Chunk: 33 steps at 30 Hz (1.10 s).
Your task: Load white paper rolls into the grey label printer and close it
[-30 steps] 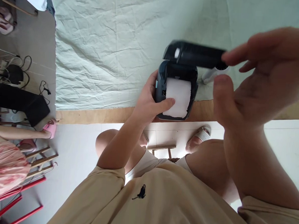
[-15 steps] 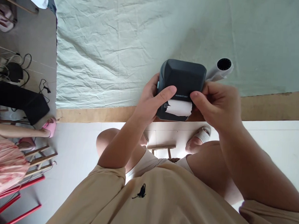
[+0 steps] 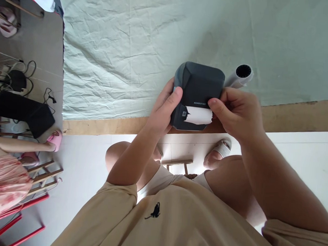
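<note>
Both my hands hold a dark label printer (image 3: 202, 81) over the table's near edge. White paper (image 3: 199, 115) with a ragged left end sticks out of its front slot. My left hand (image 3: 166, 106) wraps the left side, its thumb lying on the edge of the lid. On the right side, my right hand (image 3: 236, 108) grips with the thumb at the front corner of the lid and the fingers curled, partly hidden. A pale grey tube with a dark round end (image 3: 240, 75) lies on the cloth just beyond my right hand.
A wrinkled pale green cloth (image 3: 115, 55) covers the table, with a bare wooden edge (image 3: 106, 126) towards me. On the left, a seated person's leg (image 3: 19, 144) and pink slipper show beside a wooden stool, cables, a black box-like item (image 3: 23, 111) and red metal bars (image 3: 20, 227).
The printer has turned and tilted slightly in my hands. My left thumb has slid left from the lid's front to its edge, and more of the front shows.
</note>
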{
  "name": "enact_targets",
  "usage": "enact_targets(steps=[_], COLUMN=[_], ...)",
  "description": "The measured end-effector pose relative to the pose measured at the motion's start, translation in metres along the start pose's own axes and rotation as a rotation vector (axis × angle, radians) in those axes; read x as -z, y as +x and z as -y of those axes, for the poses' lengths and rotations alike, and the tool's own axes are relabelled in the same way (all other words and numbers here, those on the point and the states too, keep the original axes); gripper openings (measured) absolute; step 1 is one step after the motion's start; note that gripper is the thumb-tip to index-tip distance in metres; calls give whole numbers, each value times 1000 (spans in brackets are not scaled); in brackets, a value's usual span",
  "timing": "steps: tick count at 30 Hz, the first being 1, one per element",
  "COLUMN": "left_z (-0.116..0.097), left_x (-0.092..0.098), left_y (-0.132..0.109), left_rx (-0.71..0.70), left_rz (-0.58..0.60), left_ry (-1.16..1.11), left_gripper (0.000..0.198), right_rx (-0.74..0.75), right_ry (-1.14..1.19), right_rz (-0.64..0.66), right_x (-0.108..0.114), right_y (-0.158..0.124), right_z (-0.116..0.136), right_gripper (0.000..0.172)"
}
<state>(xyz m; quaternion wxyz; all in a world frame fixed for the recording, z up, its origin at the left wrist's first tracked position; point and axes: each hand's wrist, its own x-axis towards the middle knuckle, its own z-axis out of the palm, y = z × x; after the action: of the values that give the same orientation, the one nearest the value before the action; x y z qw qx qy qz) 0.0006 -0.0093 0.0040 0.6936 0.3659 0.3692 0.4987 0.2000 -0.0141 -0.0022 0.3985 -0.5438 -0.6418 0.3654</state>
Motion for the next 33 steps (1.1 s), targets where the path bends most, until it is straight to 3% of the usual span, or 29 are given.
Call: enact_targets(steps=[6,10,13,15,18,20,22,24,29,33], left_z=[-1,1,2,2,2,2,3,3,2,0], left_x=[2,4,5,5,4,3,2,2,0,-2], left_y=[3,6,7,7,8,8,8,7,4,2], left_rx=[117,96,62,59,78,96,117,125,65,87], left_rz=[-118,-229,-241,-213,-176,-194,-240,-269,-206,-211], left_ry=[-114,-59,-62,-87,-88,-74,-61,-50,-25,45], left_gripper=[39,40,37,35,32,33,36,40,39,45], right_rx=[117,149,168,209,322,348,336,352,381,343], right_ry=[-21,-5,36,57,85,59,-17,-177,-578,-601], right_rz=[5,2,-47,-109,-308,-470,-546,-501,-242,-20], right_x=[-2,-2,-3,-5,-6,-6,-6,-6,-3,5], right_y=[-3,-3,-4,-3,-1,2,5,8,17,19], right_z=[-7,-7,-8,-5,9,22,32,37,31,30], right_gripper=[51,52,54,51,42,40,38,27,5,26])
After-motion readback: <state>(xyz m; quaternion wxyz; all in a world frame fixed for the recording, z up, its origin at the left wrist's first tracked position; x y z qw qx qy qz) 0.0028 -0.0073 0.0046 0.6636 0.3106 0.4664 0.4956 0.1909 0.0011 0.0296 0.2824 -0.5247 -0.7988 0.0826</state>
